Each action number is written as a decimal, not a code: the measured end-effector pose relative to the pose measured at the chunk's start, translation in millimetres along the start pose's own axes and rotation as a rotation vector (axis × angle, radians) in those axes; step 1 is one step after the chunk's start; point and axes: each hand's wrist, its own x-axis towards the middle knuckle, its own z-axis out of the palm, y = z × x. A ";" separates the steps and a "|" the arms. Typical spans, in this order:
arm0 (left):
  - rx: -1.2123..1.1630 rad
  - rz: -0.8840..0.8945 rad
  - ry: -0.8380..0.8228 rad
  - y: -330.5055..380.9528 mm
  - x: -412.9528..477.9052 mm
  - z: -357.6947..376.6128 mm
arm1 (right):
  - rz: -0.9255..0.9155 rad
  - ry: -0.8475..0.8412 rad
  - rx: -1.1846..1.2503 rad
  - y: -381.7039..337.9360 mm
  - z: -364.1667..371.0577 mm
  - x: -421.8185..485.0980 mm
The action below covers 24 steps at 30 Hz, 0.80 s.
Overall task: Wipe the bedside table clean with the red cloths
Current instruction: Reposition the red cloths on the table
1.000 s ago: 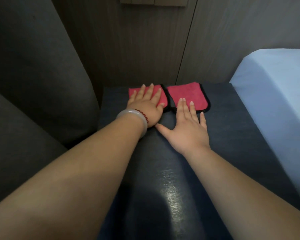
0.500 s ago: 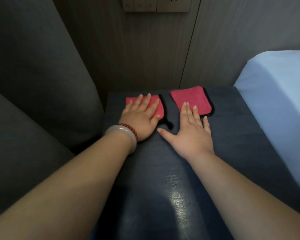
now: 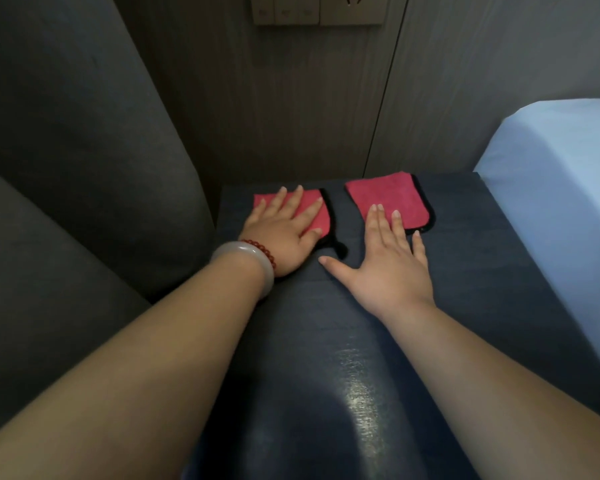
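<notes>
Dark grey sofa (image 3: 66, 150) on the left, pale blue bed (image 3: 551, 188) on the right, beige switch-and-socket panel (image 3: 317, 10) up on the wood-panel wall (image 3: 274, 98).

This is looking like a bedroom, perhaps in a hotel. A dark blue bedside worktop (image 3: 326, 341) is standing between a bed (image 3: 551, 209) with a pale blue sheet and a grey upholstered seat (image 3: 66, 168). A switch and socket panel (image 3: 317, 8) is sitting on the wood-panelled wall (image 3: 274, 98) behind.
</notes>
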 end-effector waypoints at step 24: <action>-0.030 -0.273 -0.012 -26.2 13.0 -11.0 | -0.014 -0.004 0.092 -1.1 -7.5 -3.4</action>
